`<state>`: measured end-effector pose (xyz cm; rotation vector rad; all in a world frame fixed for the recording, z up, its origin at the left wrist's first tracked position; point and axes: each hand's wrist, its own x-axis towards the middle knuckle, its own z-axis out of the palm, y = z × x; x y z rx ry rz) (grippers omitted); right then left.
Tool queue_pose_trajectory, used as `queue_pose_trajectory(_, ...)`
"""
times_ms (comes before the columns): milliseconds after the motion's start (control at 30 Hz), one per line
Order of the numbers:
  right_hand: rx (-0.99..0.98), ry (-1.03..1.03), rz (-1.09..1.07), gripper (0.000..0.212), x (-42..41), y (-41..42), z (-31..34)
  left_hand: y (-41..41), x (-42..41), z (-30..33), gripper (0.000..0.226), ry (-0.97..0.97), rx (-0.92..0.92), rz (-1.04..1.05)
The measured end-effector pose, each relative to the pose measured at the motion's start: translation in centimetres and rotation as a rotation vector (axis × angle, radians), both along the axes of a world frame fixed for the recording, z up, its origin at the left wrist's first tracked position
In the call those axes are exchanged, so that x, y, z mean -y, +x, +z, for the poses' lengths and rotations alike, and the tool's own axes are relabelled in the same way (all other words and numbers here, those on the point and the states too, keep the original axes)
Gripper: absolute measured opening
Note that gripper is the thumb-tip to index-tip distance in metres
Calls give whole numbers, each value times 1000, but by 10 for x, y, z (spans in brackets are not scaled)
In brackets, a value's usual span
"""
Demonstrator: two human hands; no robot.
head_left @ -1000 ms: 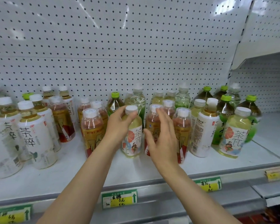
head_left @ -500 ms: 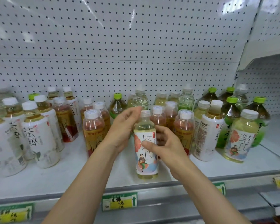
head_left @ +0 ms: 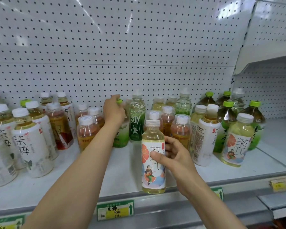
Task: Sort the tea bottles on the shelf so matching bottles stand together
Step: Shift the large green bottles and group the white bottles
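My right hand [head_left: 176, 157] grips a pale yellow tea bottle with a grapefruit label [head_left: 153, 136], upright at the shelf's front edge. A matching grapefruit bottle [head_left: 238, 144] stands at the right front. My left hand [head_left: 114, 110] reaches to the back row and closes around the neck of a green-capped bottle [head_left: 121, 138]; its cap [head_left: 119, 101] peeks out past my fingers. Pink-orange tea bottles [head_left: 87, 129] stand to the left of that arm, and more of them [head_left: 180, 129] behind the held bottle. A dark green-labelled bottle [head_left: 136, 124] stands between my two hands.
Large white-labelled bottles [head_left: 30, 146] crowd the left end of the white shelf [head_left: 73, 179]. Green-capped dark bottles [head_left: 226, 113] stand at the right rear, with a tall white-labelled bottle [head_left: 206, 138] in front. A pegboard wall backs the shelf. Price tags [head_left: 115, 210] hang on the front rail.
My left hand let go of the grapefruit bottle and reached back to the green-capped bottle. My right hand now holds the grapefruit bottle alone, nearer the shelf's front edge.
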<state>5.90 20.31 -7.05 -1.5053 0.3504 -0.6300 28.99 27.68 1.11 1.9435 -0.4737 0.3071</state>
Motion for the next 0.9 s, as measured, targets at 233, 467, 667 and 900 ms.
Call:
queue_pose_trajectory(233,41,30,40,56,2,-8,6,-46,-39,-5,36,-128,88,-115)
queue_pose_trajectory(467,98,56,53,75,1,-12,15,-72,-64,-7,36,-174,27,-450)
queue_pose_trajectory(667,128,108,27,73,-1,-14,13,-85,-89,-46,64,-221,-72,-573)
queue_pose_trajectory(900,132,136,-34,76,-6,-9,7,-85,-101,-62,117,5,-180,-540)
